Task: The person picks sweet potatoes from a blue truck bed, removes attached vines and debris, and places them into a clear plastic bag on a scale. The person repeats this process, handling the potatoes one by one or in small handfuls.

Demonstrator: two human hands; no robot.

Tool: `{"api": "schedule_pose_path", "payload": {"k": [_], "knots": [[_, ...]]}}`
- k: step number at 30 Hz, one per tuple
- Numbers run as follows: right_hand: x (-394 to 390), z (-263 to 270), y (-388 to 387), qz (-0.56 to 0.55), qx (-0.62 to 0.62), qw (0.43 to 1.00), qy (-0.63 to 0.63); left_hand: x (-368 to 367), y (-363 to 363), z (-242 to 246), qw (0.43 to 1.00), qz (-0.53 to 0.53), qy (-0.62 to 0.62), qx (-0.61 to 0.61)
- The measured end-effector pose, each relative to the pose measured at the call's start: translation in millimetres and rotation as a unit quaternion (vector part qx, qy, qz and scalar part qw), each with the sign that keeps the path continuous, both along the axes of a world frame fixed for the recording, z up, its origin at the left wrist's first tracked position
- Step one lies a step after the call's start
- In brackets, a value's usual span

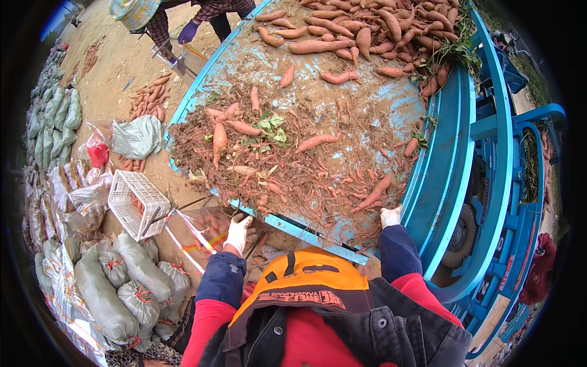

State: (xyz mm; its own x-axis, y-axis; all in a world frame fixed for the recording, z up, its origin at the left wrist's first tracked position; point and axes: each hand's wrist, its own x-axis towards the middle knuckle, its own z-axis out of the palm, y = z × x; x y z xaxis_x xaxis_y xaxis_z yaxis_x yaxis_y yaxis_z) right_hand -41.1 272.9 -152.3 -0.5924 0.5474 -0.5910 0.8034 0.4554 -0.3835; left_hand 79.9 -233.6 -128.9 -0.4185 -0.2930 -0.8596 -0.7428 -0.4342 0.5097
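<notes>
My left hand [238,233], in a white glove, is by the near edge of a blue truck bed [293,225]. Its fingers are slightly bent and apart, and no object shows in them. My right hand [390,217], also gloved, rests at the bed's right side near a long sweet potato [373,192]. Its fingers are partly hidden, so its grip is unclear. Between and beyond my hands lies a litter of soil, thin roots and small sweet potatoes [293,183]. A few larger sweet potatoes [220,142] and green leaves [270,125] lie on it.
A large heap of sweet potatoes [367,27] fills the bed's far end. Blue side rails [497,114] curve along the right. To the left are a white plastic crate [142,197], tied full sacks [137,293] and more sacks [55,114]. Another person's gloved hand [188,32] is beyond the bed.
</notes>
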Motion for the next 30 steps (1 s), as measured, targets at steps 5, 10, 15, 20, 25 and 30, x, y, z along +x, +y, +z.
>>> {"api": "schedule_pose_path", "payload": {"k": [5, 10, 15, 20, 25, 30], "knots": [[-49.1, -30.9, -52.8, 0.088, -0.026, 0.994, 0.054, -85.9, 40.5, -32.9, 0.987, -0.144, -0.052, -0.058], [-108.9, -22.4, -133.2, 0.294, -0.195, 0.925, 0.14, -126.6, 37.6, 1.9, 0.92, -0.361, -0.107, -0.106], [-152.8, 11.1, -154.7, 0.359, -0.308, 0.875, 0.106, -200.2, 60.2, 34.0, 0.807, -0.512, 0.056, -0.289], [-200.2, 47.7, -87.1, 0.306, -0.238, 0.916, 0.102, -276.0, 86.9, 45.2, 0.686, -0.524, 0.25, -0.439], [-234.1, 97.0, -8.3, 0.242, -0.118, 0.953, 0.14, -297.2, 80.0, 14.4, 0.535, -0.677, 0.122, -0.49], [-218.9, 154.0, 17.4, 0.079, -0.175, 0.952, 0.238, -287.0, 68.8, -19.1, 0.488, -0.682, 0.177, -0.515]]}}
